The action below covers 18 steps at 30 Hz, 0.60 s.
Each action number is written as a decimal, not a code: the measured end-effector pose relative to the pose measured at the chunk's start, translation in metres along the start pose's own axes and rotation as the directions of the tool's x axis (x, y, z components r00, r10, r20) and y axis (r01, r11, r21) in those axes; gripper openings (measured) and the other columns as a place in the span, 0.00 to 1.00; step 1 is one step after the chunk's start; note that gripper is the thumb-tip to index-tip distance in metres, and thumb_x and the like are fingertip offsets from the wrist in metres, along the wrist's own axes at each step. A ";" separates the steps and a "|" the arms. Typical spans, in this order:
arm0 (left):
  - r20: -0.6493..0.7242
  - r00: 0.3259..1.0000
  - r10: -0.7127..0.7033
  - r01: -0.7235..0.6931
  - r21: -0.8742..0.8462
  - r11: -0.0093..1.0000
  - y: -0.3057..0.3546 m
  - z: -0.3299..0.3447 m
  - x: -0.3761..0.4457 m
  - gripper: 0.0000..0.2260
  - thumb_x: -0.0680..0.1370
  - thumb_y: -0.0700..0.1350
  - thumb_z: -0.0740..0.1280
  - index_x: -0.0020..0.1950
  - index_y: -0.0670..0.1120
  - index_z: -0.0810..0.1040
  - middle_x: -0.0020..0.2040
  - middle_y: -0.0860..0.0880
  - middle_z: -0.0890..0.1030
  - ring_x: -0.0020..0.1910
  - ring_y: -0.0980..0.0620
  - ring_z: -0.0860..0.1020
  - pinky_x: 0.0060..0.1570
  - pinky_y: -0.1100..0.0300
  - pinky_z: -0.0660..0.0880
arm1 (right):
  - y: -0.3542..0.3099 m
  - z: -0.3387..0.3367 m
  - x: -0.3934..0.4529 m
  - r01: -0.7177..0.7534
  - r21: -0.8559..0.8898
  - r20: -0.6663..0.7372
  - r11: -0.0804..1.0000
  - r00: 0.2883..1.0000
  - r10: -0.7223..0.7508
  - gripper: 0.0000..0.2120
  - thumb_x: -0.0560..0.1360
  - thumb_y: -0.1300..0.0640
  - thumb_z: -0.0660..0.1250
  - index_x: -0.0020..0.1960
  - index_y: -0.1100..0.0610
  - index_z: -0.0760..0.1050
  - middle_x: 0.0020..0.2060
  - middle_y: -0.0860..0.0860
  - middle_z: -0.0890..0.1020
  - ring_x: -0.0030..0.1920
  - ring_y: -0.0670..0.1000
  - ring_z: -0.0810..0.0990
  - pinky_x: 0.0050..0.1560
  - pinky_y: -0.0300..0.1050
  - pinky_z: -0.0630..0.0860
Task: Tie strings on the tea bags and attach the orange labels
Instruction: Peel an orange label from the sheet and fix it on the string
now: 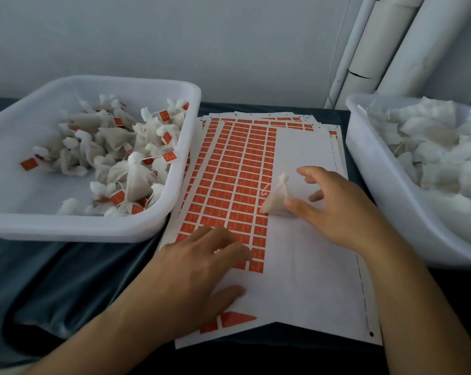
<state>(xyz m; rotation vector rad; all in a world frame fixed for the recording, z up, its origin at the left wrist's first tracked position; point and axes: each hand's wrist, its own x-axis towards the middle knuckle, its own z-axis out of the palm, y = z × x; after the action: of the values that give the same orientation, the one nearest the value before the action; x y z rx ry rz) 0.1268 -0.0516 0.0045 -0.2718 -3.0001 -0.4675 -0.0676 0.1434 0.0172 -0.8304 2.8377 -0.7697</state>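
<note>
A stack of label sheets (304, 266) lies on the table in front of me, its left half covered in rows of orange labels (229, 180). My right hand (337, 212) holds a small white tea bag (276, 198) with its thumb, the bag resting on the sheet at the edge of the labels. My left hand (202, 269) lies on the sheet's lower left, fingertips curled down on the bottom rows of labels; what they touch is hidden.
A white tub (93, 226) at the left holds several tied tea bags with orange labels. Another white tub (386, 190) at the right is heaped with plain white bags. Dark cloth covers the table. White pipes stand at the back right.
</note>
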 end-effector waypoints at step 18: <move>-0.069 0.997 0.042 -0.044 -0.022 0.999 -0.026 0.005 -0.015 0.20 0.79 0.66 0.65 0.69 0.61 0.73 0.66 0.62 0.75 0.64 0.61 0.75 0.59 0.55 0.80 | -0.019 0.031 -0.064 0.082 0.098 -0.176 0.992 0.982 -0.064 0.28 0.73 0.32 0.58 0.68 0.43 0.72 0.62 0.38 0.76 0.58 0.38 0.71 0.58 0.39 0.70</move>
<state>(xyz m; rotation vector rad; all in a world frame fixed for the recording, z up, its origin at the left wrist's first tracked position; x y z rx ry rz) 0.1362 -0.0768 -0.0095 -0.3147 -2.9172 -0.4977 0.0021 0.1498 -0.0041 -0.8976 2.8979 -1.0392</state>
